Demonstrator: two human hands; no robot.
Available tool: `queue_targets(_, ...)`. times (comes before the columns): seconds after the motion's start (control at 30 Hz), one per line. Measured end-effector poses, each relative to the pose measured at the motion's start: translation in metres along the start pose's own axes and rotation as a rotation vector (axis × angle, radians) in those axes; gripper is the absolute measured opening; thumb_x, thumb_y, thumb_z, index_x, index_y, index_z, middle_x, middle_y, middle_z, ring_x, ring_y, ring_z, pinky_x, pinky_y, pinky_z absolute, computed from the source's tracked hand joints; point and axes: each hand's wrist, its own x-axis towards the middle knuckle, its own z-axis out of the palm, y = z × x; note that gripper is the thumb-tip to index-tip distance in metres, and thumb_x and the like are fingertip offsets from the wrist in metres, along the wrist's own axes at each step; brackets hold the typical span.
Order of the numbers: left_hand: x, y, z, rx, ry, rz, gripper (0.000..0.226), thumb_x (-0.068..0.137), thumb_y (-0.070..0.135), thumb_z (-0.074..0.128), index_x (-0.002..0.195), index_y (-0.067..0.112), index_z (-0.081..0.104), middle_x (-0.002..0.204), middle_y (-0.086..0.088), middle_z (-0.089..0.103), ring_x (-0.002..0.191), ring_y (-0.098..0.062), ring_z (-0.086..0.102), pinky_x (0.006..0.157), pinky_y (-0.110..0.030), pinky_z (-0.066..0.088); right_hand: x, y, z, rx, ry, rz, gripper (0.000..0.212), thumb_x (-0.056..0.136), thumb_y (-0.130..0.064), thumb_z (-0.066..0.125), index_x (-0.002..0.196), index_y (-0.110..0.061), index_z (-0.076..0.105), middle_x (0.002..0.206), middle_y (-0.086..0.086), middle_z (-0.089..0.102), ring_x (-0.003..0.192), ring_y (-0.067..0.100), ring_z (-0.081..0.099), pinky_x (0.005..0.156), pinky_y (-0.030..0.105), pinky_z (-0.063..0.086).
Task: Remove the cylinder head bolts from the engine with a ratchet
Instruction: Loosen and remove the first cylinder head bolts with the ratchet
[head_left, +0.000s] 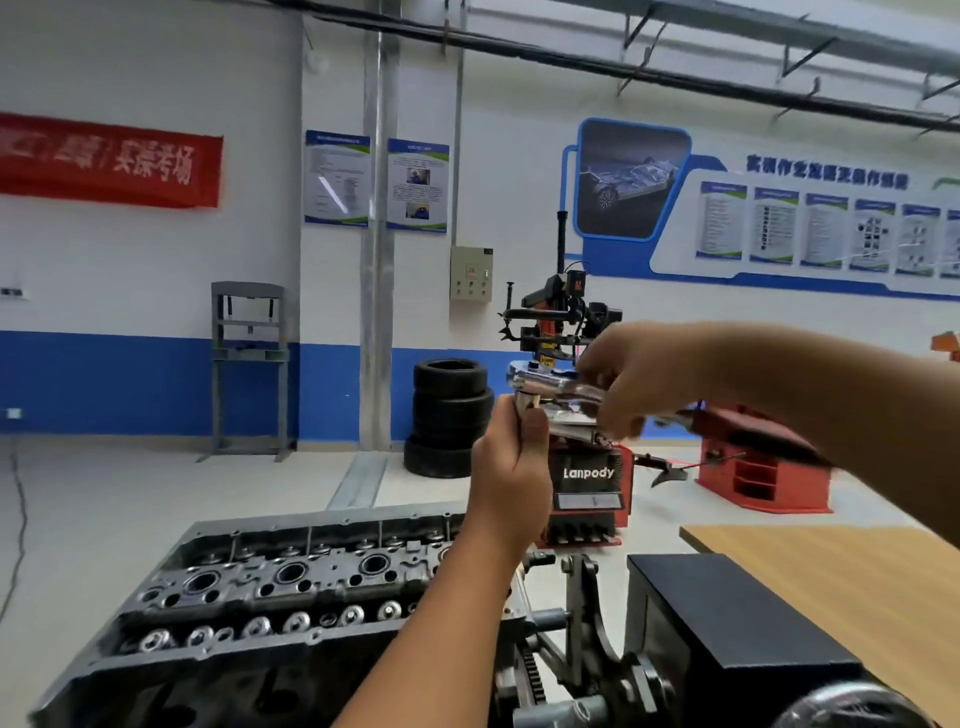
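Both grips are up at chest height w/ the shiny chrome ratchet (550, 391): left hand (511, 467) curled round a short piece under its head, prob. the socket; right hand (639, 376) pinches the shaft near the head. Step looks like tool prep, no bolt engaged yet. Next: seat socket, bring it down. Grey metal cylinder head (280, 587) sits well below, left of both hands.

Both arms are reaching up and forward. The left hand (511, 467) is rising from six o'clock, fingers curling around something. The right hand (636, 376) is coming in from three o'clock, fingers bending downward in a pinching grip.
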Motion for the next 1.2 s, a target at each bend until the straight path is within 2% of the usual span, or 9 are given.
queue_targets(0.17,-0.004,-0.003,0.005,0.081,0.107,0.013,0.051,0.093,0.068,0.038,0.091,0.019,0.053,0.063,0.010,0.049,0.056,-0.011,0.042,0.056,-0.038,0.037,-0.001,-0.015,0.032,-0.471,0.320,-0.065,0.011,0.088,-0.022,0.060,0.090,-0.012,0.062,0.087,0.007,0.063,0.073,0.020,0.057,0.058,0.033,0.048)
queue_targets(0.27,-0.003,-0.007,0.007,0.191,0.135,0.028,0.029,0.099,0.049,0.040,0.084,0.026,0.049,0.065,0.013,0.054,0.055,-0.007,0.045,0.052,-0.028,0.036,-0.013,-0.020,0.027,-0.250,0.268,-0.060,0.013,0.085,-0.020,0.065,0.080,-0.009,0.058,0.073,0.007,0.064,0.057,0.018,0.061,0.046,0.026,0.042)
queue_targets(0.4,-0.002,-0.008,0.006,0.140,0.120,-0.027,0.018,0.095,0.020,0.050,0.082,0.031,0.052,0.069,0.009,0.059,0.065,-0.013,0.054,0.064,-0.042,0.048,-0.024,-0.024,0.011,0.458,-0.220,0.011,0.015,0.075,-0.011,0.082,0.082,-0.007,0.069,0.072,0.015,0.073,0.052,0.026,0.067,0.049,0.032,0.056)
queue_targets(0.53,-0.010,-0.005,0.001,0.102,0.041,-0.029,0.035,0.100,0.057,0.043,0.091,0.026,0.055,0.073,0.000,0.058,0.065,-0.012,0.052,0.067,-0.050,0.052,-0.011,-0.007,0.002,0.037,0.054,0.014,0.010,0.084,-0.005,0.075,0.088,-0.014,0.076,0.076,0.002,0.075,0.064,0.016,0.070,0.056,0.024,0.049)
queue_targets(0.67,-0.016,-0.007,0.006,0.184,0.178,0.065,0.032,0.104,0.046,0.044,0.091,0.020,0.055,0.074,-0.007,0.063,0.065,-0.023,0.061,0.064,-0.055,0.055,-0.010,-0.017,0.025,-0.305,0.273,-0.052,0.009,0.088,-0.011,0.059,0.092,-0.007,0.066,0.085,0.007,0.061,0.070,0.019,0.050,0.054,0.028,0.040)
queue_targets(0.9,-0.014,-0.010,0.005,0.176,0.152,0.056,0.014,0.098,0.024,0.046,0.090,0.019,0.056,0.074,0.002,0.062,0.066,-0.016,0.059,0.065,-0.046,0.055,-0.029,-0.022,0.014,0.191,-0.017,-0.058,0.017,0.069,-0.018,0.079,0.069,-0.008,0.065,0.056,0.004,0.067,0.050,0.021,0.068,0.044,0.023,0.050)
queue_targets(1.07,-0.017,-0.010,0.000,0.114,0.046,-0.009,0.043,0.099,0.062,0.040,0.088,0.022,0.055,0.072,0.007,0.059,0.065,-0.012,0.052,0.064,-0.043,0.050,-0.015,0.007,0.023,-0.388,0.434,0.007,0.020,0.090,-0.007,0.059,0.099,-0.021,0.070,0.090,0.001,0.065,0.086,0.026,0.060,0.069,0.032,0.041)
queue_targets(1.13,-0.013,-0.014,0.002,0.110,0.074,-0.062,0.034,0.101,0.056,0.043,0.087,0.028,0.056,0.075,0.004,0.062,0.071,-0.021,0.059,0.070,-0.051,0.056,-0.018,0.009,0.045,-0.232,0.718,-0.159,0.013,0.089,-0.019,0.058,0.091,-0.021,0.070,0.083,-0.001,0.065,0.077,0.021,0.058,0.064,0.033,0.042)
queue_targets(1.2,-0.010,-0.013,0.007,0.139,0.108,-0.094,0.024,0.100,0.047,0.042,0.088,0.032,0.057,0.077,-0.002,0.065,0.076,-0.030,0.064,0.075,-0.060,0.057,-0.019,-0.005,0.067,0.229,0.683,-0.244,0.032,0.091,-0.044,0.057,0.071,-0.020,0.067,0.061,-0.007,0.063,0.057,0.008,0.057,0.054,0.029,0.045)
